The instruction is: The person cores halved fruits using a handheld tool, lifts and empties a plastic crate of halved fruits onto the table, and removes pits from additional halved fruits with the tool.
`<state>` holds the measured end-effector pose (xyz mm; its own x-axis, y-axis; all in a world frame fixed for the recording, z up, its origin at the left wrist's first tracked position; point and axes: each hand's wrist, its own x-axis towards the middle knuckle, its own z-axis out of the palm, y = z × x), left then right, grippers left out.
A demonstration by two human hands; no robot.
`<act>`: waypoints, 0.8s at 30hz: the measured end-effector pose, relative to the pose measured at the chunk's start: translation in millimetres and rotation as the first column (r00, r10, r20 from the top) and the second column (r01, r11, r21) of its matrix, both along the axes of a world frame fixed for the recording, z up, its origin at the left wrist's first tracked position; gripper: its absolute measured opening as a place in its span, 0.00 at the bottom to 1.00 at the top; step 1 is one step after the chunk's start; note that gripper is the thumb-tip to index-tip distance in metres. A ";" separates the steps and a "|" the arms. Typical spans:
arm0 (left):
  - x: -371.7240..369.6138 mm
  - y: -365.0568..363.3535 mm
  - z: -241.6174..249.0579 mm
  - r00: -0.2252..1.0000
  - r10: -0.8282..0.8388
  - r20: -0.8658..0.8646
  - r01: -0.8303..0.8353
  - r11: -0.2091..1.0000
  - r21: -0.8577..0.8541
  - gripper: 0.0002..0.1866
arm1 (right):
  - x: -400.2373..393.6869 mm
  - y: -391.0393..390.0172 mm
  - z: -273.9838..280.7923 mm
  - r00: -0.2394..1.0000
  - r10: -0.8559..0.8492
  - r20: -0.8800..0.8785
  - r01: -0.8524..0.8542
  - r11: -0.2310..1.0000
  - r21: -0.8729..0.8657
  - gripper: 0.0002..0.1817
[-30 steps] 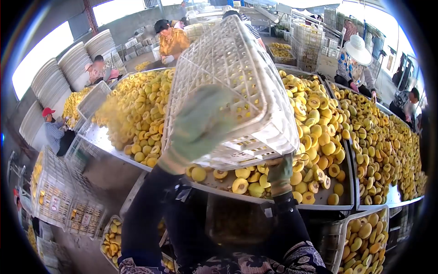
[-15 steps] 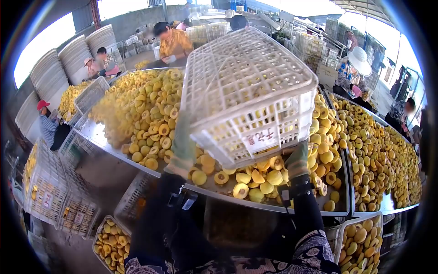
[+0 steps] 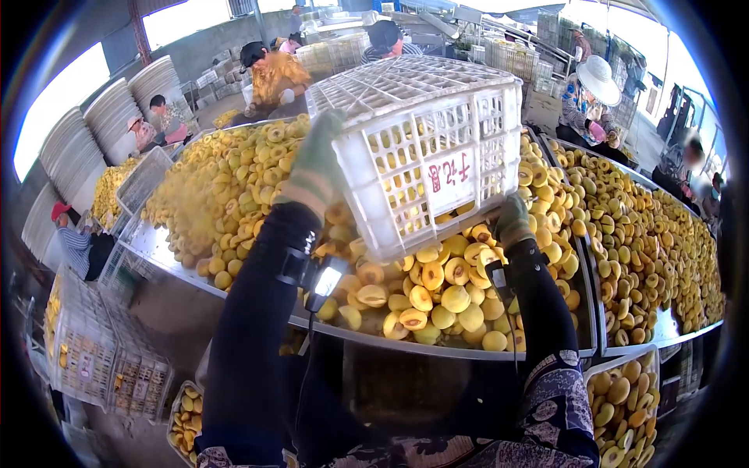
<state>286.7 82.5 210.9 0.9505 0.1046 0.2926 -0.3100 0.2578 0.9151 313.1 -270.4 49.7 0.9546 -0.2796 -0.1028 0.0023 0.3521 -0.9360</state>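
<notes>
A white plastic crate (image 3: 437, 168) with red characters on its side is tipped over the fruit, its slatted bottom facing up. My left hand (image 3: 316, 160), in a green striped glove, grips the crate's left side. My gloved right hand (image 3: 513, 221) holds its lower right edge. Yellow halved fruit (image 3: 460, 300) lies below the crate on a metal table (image 3: 406, 348). Some fruit shows through the crate's slats.
A second fruit-filled table (image 3: 663, 345) stands at the right. Filled crates (image 3: 82, 351) are stacked at the lower left, and another crate (image 3: 624, 413) is at the lower right. Several people sit around the tables, one in an orange top (image 3: 273, 78).
The crate has tilted further, showing more of its labelled side. My left hand has moved up along it. More fruit lies at the table's near edge.
</notes>
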 end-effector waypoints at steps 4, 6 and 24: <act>2.1 12.2 10.9 0.990 -0.101 -0.102 0.079 0.977 -0.196 0.21 | 10.1 7.6 6.8 0.970 -0.063 0.236 0.079 0.995 -0.056 0.13; 4.2 21.1 6.6 0.996 -0.080 -0.045 0.069 0.972 -0.223 0.20 | 10.0 13.1 27.6 0.984 -0.073 0.161 0.046 0.985 0.165 0.12; 42.7 -18.9 40.2 0.999 -0.029 0.016 0.031 0.985 -0.168 0.15 | 33.9 6.6 -3.3 0.984 -0.035 0.173 -0.010 0.968 0.251 0.14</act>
<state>329.4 63.6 251.2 0.9500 0.1248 0.2862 -0.3120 0.4172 0.8536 347.0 -263.9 46.5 0.9605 -0.2782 -0.0029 0.1637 0.5736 -0.8026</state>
